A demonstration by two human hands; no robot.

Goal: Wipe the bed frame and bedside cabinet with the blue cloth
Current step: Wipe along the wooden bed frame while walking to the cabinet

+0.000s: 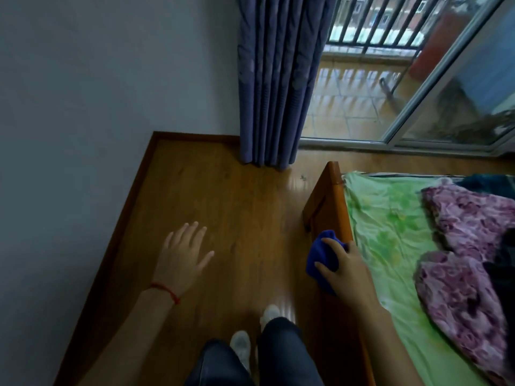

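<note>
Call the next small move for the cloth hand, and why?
Probably slide the blue cloth forward along the bed frame toward its far corner. The right hand already presses the cloth on the rail, and bare wood lies ahead. The left hand hangs open, free.

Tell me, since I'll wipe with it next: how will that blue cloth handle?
The blue cloth is bunched under the right hand on the bed frame, so it is probably soft and floppy. It looks light and should slide easily over the glossy wood.
</note>
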